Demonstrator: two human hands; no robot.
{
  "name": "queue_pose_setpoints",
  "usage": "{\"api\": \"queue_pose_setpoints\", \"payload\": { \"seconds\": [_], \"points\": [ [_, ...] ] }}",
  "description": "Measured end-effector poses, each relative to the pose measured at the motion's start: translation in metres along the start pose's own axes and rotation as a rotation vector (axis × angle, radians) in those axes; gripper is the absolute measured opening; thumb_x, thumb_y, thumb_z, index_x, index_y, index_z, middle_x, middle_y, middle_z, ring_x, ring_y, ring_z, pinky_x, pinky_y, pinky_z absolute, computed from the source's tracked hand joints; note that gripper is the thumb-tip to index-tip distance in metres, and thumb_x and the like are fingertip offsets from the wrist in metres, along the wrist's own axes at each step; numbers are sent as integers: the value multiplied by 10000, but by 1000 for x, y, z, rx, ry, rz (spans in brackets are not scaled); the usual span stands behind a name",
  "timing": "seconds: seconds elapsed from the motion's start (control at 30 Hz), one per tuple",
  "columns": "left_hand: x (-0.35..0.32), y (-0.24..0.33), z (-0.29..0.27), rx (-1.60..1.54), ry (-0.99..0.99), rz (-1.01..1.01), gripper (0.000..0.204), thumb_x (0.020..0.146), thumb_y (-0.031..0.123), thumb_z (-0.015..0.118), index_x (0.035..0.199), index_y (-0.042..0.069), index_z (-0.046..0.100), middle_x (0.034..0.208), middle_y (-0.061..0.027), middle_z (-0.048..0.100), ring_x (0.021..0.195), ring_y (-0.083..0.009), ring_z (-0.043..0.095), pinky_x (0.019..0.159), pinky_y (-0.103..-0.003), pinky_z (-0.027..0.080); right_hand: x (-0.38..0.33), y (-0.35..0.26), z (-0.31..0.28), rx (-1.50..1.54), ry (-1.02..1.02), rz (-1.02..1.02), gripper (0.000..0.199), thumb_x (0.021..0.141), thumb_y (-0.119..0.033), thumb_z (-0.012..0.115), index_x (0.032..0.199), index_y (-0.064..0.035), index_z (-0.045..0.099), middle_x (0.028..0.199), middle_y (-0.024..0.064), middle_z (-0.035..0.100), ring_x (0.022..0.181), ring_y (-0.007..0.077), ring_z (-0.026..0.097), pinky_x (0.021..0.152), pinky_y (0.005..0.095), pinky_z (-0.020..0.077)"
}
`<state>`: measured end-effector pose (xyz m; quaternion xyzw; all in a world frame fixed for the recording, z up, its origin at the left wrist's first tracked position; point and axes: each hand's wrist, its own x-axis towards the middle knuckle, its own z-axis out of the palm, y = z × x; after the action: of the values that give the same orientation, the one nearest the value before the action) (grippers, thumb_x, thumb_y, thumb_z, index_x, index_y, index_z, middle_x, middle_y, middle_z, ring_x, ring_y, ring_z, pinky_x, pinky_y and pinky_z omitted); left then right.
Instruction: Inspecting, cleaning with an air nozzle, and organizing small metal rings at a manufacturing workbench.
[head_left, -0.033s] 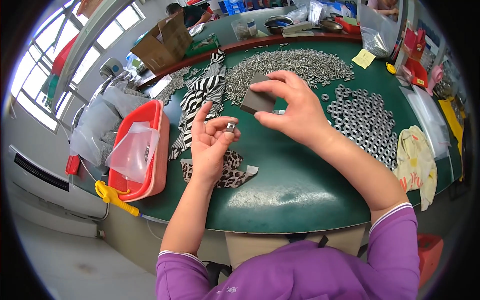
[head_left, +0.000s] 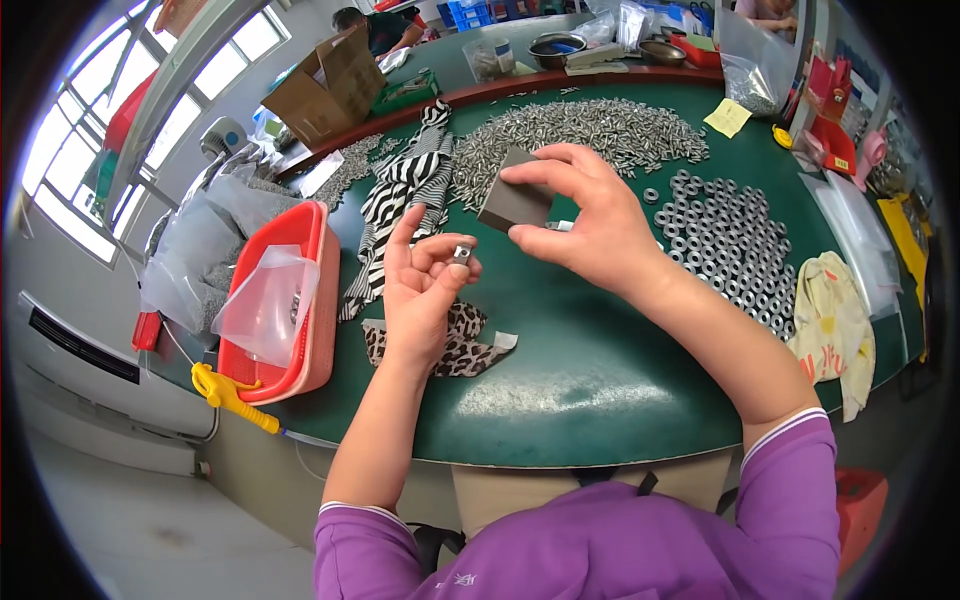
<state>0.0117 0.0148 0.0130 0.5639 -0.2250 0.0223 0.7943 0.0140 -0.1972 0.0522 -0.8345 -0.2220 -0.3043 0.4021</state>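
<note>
My left hand (head_left: 415, 300) pinches a small metal piece with a hole (head_left: 461, 254) between thumb and fingers, its index finger raised. To its right, my right hand (head_left: 605, 225) grips a flat dark grey block (head_left: 516, 193) by the edges. The block is tilted and held above the table, a little apart from the metal piece. A small pale, shiny thing (head_left: 566, 226) shows by the right thumb; what it is I cannot make out. Below the hands lies a leopard-print cloth (head_left: 465, 340). A black-and-white striped cloth (head_left: 400, 195) lies behind my left hand.
On the green table (head_left: 560, 400) a wide heap of small metal pins (head_left: 590, 125) lies behind the hands. Metal rings (head_left: 725, 245) spread at right, beside a stained cream cloth (head_left: 832, 325). At left stand a red basket (head_left: 322, 300) and a yellow-handled air gun (head_left: 225, 392).
</note>
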Motion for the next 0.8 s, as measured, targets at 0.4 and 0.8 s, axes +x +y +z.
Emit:
{"api": "queue_pose_setpoints", "payload": {
  "seconds": [0.4,0.8],
  "points": [
    [0,-1,-4,-25,9,1,708,796,36,663,1362,64,239,1066,-123,580,930,-161,583,816,-300,485,-5,-15,8,45,-31,-130,432,609,-194,731,1029,-151,639,1119,120,533,1032,289,532,872,368,451],
    [0,-4,-3,43,55,-40,695,792,19,644,1355,47,237,1051,-121,584,884,-159,588,804,-289,491,-5,-19,6,96,-123,-83,439,629,-228,718,1052,-151,624,1148,136,523,1051,304,522,892,385,435]
  ]
}}
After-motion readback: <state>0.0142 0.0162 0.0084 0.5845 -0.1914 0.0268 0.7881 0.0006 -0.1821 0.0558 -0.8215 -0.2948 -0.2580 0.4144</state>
